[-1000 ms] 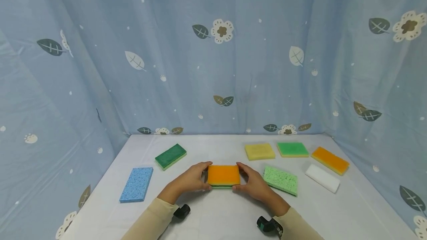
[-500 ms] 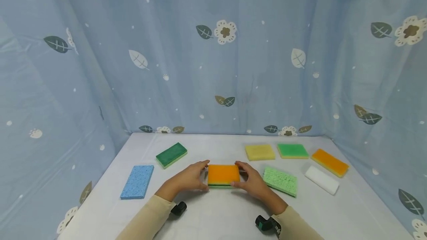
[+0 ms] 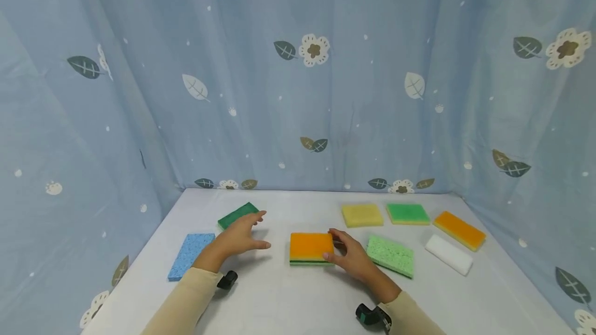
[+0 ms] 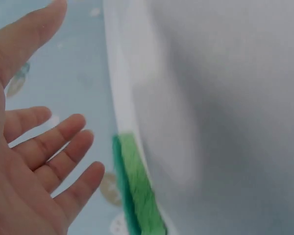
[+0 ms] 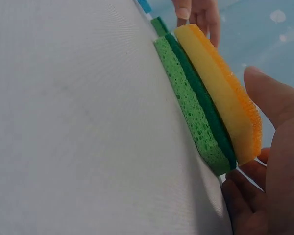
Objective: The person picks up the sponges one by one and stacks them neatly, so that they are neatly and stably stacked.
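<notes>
A yellow sponge with an orange top (image 3: 311, 245) lies on a speckled light-green sponge with a dark-green layer (image 5: 193, 115), mid-table. My right hand (image 3: 354, 260) rests about the stack's right end, its thumb near the front corner and its index finger at the back corner. In the right wrist view a gap shows along part of the thumb; whether the fingers press the sponges is hard to tell. My left hand (image 3: 235, 239) hovers left of the stack, holding nothing, fingers spread. It partly covers a dark-green-topped sponge (image 3: 237, 215) and a blue sponge (image 3: 190, 255).
On the right lie a light-green sponge (image 3: 390, 255), a white sponge (image 3: 449, 254), a yellow sponge (image 3: 362, 215), a green-topped sponge (image 3: 407, 213) and an orange-topped sponge (image 3: 460, 230). A blue patterned curtain (image 3: 261, 97) hangs around the white table (image 3: 288, 304).
My left hand has left the stack's left end and moved left toward the dark-green-topped sponge. My right hand stays at the right end; the stack keeps its place.
</notes>
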The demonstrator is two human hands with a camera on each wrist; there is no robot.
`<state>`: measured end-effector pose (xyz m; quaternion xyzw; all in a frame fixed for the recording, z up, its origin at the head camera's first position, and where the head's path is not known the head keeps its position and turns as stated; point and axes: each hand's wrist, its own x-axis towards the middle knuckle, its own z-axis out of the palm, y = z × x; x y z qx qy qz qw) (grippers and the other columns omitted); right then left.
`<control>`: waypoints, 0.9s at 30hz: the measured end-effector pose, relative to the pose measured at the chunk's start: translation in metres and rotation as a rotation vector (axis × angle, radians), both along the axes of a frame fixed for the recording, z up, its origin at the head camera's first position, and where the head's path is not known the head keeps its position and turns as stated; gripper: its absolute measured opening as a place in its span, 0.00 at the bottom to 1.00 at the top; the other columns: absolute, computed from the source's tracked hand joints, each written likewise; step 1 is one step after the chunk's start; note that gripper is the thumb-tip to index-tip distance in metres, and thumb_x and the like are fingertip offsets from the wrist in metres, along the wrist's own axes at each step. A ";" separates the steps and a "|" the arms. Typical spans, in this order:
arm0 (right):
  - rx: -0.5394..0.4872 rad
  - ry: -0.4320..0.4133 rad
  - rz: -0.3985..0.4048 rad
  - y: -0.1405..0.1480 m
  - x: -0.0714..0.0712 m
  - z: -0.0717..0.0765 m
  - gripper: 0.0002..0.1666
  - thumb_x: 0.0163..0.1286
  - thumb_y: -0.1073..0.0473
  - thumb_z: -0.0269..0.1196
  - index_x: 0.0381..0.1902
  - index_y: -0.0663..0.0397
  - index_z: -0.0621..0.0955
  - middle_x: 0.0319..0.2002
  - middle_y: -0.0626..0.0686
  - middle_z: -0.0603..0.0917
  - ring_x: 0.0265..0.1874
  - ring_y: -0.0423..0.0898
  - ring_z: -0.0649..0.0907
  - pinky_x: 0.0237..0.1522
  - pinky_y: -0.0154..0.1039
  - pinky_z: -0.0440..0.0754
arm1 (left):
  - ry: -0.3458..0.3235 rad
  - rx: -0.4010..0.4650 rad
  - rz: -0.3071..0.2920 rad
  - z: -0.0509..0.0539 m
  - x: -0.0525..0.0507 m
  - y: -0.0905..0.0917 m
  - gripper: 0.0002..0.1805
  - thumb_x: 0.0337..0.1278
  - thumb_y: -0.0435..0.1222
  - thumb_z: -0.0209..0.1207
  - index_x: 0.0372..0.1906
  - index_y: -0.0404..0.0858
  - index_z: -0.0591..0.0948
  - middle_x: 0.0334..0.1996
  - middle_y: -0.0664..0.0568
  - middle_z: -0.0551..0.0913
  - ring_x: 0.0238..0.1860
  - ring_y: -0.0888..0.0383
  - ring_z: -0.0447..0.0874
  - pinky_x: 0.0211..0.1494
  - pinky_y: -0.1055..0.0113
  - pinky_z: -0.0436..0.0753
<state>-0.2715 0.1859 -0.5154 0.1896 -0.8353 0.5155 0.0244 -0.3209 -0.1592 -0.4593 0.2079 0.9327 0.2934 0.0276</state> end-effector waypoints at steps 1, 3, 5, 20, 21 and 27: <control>0.009 0.001 -0.003 0.000 0.000 0.000 0.46 0.61 0.52 0.72 0.70 0.63 0.65 0.65 0.62 0.71 0.62 0.58 0.73 0.62 0.51 0.69 | 0.007 -0.006 0.015 0.001 -0.002 -0.003 0.54 0.40 0.56 0.74 0.74 0.44 0.63 0.66 0.47 0.70 0.65 0.46 0.67 0.63 0.44 0.69; 0.029 -0.002 -0.013 0.001 0.001 0.001 0.47 0.59 0.51 0.73 0.70 0.62 0.66 0.64 0.60 0.72 0.62 0.56 0.74 0.62 0.50 0.70 | 0.016 -0.013 0.040 0.002 -0.007 -0.010 0.54 0.41 0.56 0.74 0.75 0.43 0.62 0.66 0.45 0.70 0.67 0.44 0.65 0.63 0.43 0.67; 0.044 -0.003 -0.019 0.001 0.001 0.002 0.48 0.59 0.48 0.73 0.70 0.62 0.66 0.64 0.60 0.72 0.61 0.56 0.74 0.61 0.49 0.71 | 0.036 -0.025 0.064 0.005 -0.011 -0.018 0.54 0.42 0.55 0.74 0.75 0.41 0.61 0.67 0.41 0.69 0.68 0.41 0.61 0.64 0.41 0.65; 0.073 -0.038 -0.003 0.001 -0.003 -0.006 0.50 0.59 0.44 0.71 0.71 0.61 0.65 0.65 0.59 0.72 0.62 0.55 0.73 0.61 0.49 0.71 | 0.071 -0.129 0.179 0.001 -0.024 -0.058 0.48 0.45 0.50 0.73 0.68 0.29 0.67 0.62 0.31 0.67 0.62 0.32 0.63 0.57 0.36 0.69; 0.075 -0.042 -0.004 0.001 -0.003 -0.006 0.50 0.59 0.43 0.71 0.71 0.61 0.65 0.65 0.59 0.72 0.62 0.55 0.73 0.61 0.49 0.71 | 0.062 -0.127 0.191 0.000 -0.025 -0.059 0.48 0.45 0.50 0.73 0.69 0.30 0.67 0.62 0.31 0.68 0.62 0.32 0.63 0.57 0.37 0.69; 0.086 -0.049 -0.007 -0.001 -0.004 -0.002 0.50 0.59 0.42 0.71 0.72 0.60 0.64 0.65 0.58 0.71 0.63 0.54 0.72 0.62 0.48 0.69 | 0.054 -0.126 0.239 -0.005 -0.029 -0.066 0.49 0.43 0.48 0.75 0.68 0.29 0.67 0.61 0.30 0.67 0.61 0.32 0.63 0.57 0.36 0.69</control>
